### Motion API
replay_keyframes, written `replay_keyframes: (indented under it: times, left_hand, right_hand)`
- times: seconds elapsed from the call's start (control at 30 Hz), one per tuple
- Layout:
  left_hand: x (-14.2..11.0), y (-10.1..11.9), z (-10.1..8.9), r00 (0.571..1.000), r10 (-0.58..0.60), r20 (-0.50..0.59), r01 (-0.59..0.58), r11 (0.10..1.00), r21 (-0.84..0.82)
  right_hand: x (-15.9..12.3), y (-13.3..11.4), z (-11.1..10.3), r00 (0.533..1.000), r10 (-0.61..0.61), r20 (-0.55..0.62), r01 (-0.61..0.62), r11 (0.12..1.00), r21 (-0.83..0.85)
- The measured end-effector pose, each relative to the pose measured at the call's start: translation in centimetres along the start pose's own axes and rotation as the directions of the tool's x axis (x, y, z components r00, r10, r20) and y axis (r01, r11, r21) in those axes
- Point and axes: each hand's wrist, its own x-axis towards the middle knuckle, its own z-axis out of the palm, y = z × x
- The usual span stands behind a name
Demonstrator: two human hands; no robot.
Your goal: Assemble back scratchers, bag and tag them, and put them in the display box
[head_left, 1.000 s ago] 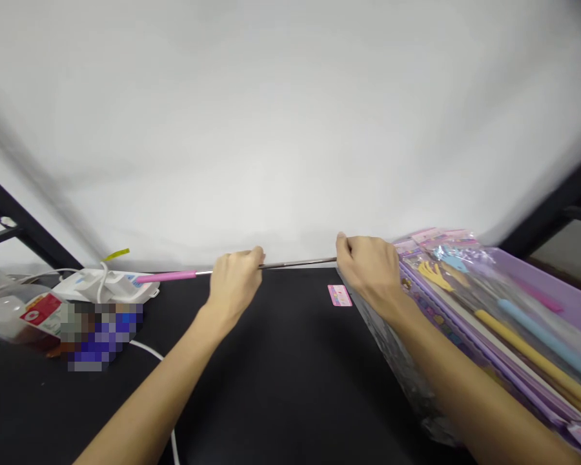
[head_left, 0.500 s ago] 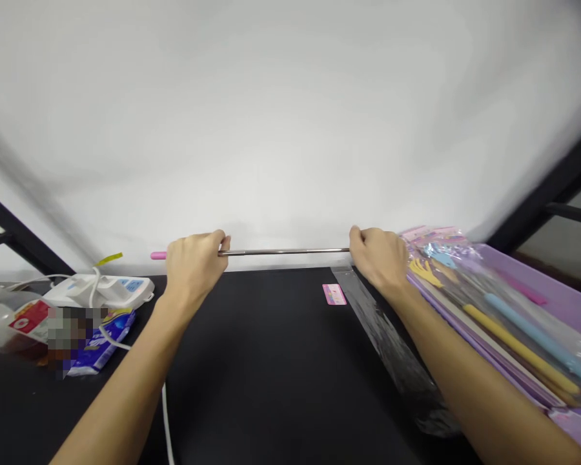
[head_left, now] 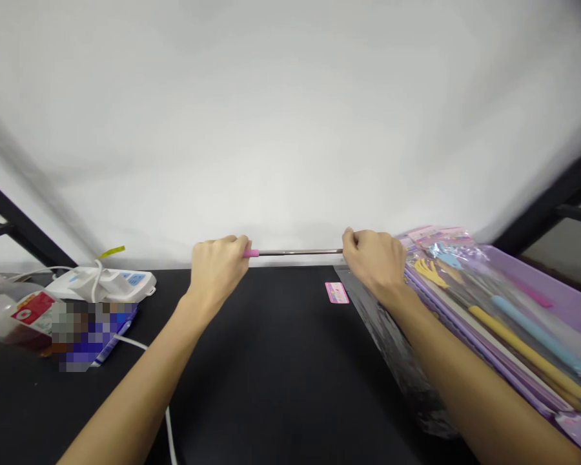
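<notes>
A back scratcher with a thin metal rod and a pink handle is held level across both hands, above the far edge of the black table. My left hand is closed around the pink handle, and a short end of it shows past the thumb side. Closed over the rod's other end is my right hand, which hides the scratcher's head. A small pink card lies on the table below, beside a long clear plastic sleeve that runs under my right forearm.
On the right, a purple basket holds several bagged back scratchers with yellow and blue handles. A white power strip, cables and snack packets lie at the left. A white wall rises behind the black table.
My left hand and the pink handle have moved right, toward my right hand. Less of the metal rod shows between the hands. The handle no longer sticks out left of my left hand.
</notes>
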Motion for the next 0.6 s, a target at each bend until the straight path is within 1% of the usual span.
replay_keyframes:
  times: [0.07, 0.13, 0.17, 0.23, 0.3, 0.37, 0.5, 0.6]
  left_hand:
    - [0.0, 0.0, 0.0, 0.998, -0.045, 0.036, 0.044, 0.999, 0.01]
    - [-0.2, 0.7, 0.2, 0.995, -0.052, 0.084, 0.053, 0.999, 0.0]
    - [-0.4, 1.2, 0.4, 0.994, -0.036, 0.102, 0.038, 0.999, -0.016]
    - [-0.6, 2.4, 0.6, 0.993, 0.03, 0.115, -0.021, 0.997, -0.073]
    - [-0.7, 3.4, 0.7, 0.99, 0.1, 0.098, -0.086, 0.986, -0.141]
    - [-0.5, 3.8, 0.6, 0.988, 0.137, 0.065, -0.124, 0.976, -0.178]
    - [0.0, 3.5, 0.5, 0.983, 0.183, -0.007, -0.181, 0.966, -0.185]
    - [0.2, 2.6, 0.5, 0.974, 0.226, 0.0, -0.222, 0.956, -0.191]
  right_hand:
    - [-0.1, -0.1, -0.1, 1.0, 0.003, 0.001, -0.003, 1.0, 0.008]
    - [-0.7, -0.7, -0.3, 1.0, -0.005, -0.009, 0.005, 1.0, 0.02]
    - [-1.0, -1.2, -0.4, 1.0, -0.019, -0.018, 0.019, 0.999, 0.026]
    - [-1.9, -2.4, -0.7, 0.994, -0.094, -0.049, 0.096, 0.995, 0.042]
    - [-2.6, -3.5, -1.0, 0.976, -0.195, -0.096, 0.202, 0.977, 0.069]
    - [-3.0, -4.2, -1.1, 0.964, -0.238, -0.118, 0.249, 0.964, 0.091]
    - [-2.6, -4.5, -0.8, 0.977, -0.208, -0.051, 0.212, 0.973, 0.087]
    - [-1.6, -3.6, -0.4, 0.981, -0.194, -0.014, 0.195, 0.98, 0.041]
